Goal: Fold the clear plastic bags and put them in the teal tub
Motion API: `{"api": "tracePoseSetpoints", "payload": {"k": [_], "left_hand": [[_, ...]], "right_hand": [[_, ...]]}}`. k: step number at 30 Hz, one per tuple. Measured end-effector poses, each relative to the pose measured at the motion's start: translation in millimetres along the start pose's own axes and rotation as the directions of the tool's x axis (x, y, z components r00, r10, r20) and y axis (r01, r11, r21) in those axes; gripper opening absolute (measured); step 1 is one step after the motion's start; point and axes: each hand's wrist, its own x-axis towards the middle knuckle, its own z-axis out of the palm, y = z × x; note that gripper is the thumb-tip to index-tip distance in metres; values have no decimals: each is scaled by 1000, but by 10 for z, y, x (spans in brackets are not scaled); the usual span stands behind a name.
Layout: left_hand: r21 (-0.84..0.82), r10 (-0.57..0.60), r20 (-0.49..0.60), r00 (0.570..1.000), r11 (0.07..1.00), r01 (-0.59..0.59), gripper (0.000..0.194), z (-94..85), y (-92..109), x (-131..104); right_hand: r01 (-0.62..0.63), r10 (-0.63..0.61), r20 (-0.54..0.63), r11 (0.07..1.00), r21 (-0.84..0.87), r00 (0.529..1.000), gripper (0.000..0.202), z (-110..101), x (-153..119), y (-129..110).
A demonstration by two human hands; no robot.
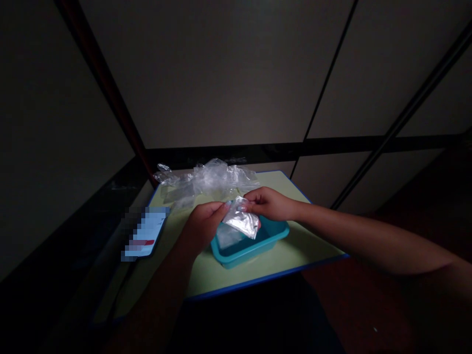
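A small shiny silver packet (241, 221) is held tilted over a teal plastic tray (254, 251). My left hand (204, 223) pinches its left edge between thumb and fingers. At its upper right, my right hand (271, 202) is closed on the same packet, thumb lying on its front. Inside the tray, below the packet, lies some clear plastic (226, 237); whether anything else is in there is hidden by the hands and packet. The packet's contents, if any, cannot be made out.
Crumpled clear plastic bags (214, 177) lie along the back of the small pale-yellow table (295, 258), which has a blue rim. A phone with a lit screen (149, 233) rests at the left. Behind stand dark-seamed panels (228, 73). The room is dim.
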Motion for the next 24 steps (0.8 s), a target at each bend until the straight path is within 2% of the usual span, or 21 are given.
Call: {"api": "tracePoseSetpoints", "payload": {"k": [8, 11, 14, 24], "left_hand": [[-35, -62, 9, 998, 997, 62, 29, 29, 18, 8], [-123, -126, -34, 991, 985, 121, 32, 15, -23, 30], [-243, -174, -20, 984, 956, 164, 35, 7, -38, 41], [-429, -172, 26, 985, 888, 167, 31, 53, -5, 32]], "right_hand": [[-79, 77, 40, 995, 62, 996, 41, -26, -40, -75], [-100, 83, 142, 988, 116, 986, 38, -103, -86, -102], [-108, 70, 239, 983, 150, 969, 33, -168, -124, -90], [-106, 64, 168, 962, 252, 984, 23, -155, -131, -25]]}}
